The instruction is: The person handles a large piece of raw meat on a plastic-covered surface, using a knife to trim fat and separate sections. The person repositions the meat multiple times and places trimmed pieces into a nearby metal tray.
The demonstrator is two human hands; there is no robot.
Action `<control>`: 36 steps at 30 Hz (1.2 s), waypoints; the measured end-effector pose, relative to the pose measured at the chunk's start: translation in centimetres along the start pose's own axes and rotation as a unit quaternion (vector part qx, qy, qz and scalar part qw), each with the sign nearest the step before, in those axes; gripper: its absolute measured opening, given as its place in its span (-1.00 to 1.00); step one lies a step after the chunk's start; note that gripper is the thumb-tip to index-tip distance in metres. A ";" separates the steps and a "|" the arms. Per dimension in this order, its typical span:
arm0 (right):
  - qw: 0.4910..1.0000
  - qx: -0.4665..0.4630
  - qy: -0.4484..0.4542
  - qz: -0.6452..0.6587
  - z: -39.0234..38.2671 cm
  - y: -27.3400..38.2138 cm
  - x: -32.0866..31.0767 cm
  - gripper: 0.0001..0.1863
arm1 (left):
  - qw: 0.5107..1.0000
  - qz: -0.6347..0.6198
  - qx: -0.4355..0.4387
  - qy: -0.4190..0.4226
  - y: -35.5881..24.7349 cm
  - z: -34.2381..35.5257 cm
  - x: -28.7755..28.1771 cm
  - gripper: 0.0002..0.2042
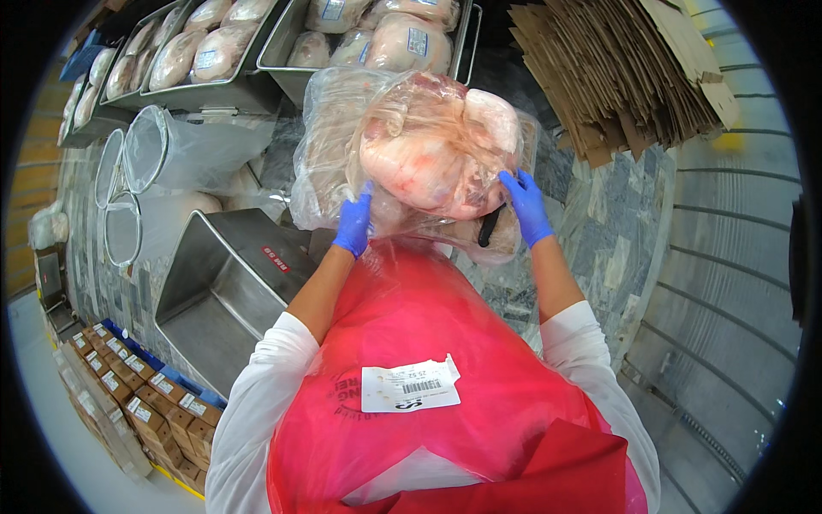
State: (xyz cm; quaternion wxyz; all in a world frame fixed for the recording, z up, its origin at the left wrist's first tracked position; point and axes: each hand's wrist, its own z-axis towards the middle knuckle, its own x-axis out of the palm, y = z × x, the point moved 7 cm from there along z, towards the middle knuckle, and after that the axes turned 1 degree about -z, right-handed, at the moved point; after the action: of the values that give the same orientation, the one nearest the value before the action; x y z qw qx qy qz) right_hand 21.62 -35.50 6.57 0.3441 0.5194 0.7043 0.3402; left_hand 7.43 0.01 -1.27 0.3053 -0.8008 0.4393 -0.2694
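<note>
A large pale-pink cut of raw meat (419,158) lies in a clear plastic bag (385,111) in front of me. Both hands wear blue gloves. My left hand (353,223) is closed on the bag's near left edge. At the near right side, my right hand (527,207) pinches the bag with thumb and fingers. Beneath the meat is a pile of clear plastic bags (321,163), partly hidden. A slim black object (490,226) sits just left of my right hand; its kind is unclear.
Metal bins of bagged meat (270,56) stand along the back. Flattened cardboard (612,73) is stacked at far right. Hoops with clear bags (145,150) stand left, above a steel bin (224,295). Labelled cartons (158,403) are at lower left; a ribbed metal surface (719,283) runs along the right.
</note>
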 end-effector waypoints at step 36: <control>0.989 -0.090 -0.040 -0.112 6.8 6.7 1.4 0.28 | 0.996 -0.079 0.009 0.034 5.1 1.0 3.9 -0.75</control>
State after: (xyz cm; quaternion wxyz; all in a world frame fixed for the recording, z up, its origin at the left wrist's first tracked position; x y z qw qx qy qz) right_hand 30.33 -31.78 8.42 0.4532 0.4172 0.7104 0.3403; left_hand 7.16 -5.28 -4.97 0.2748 -0.8207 0.3824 -0.3234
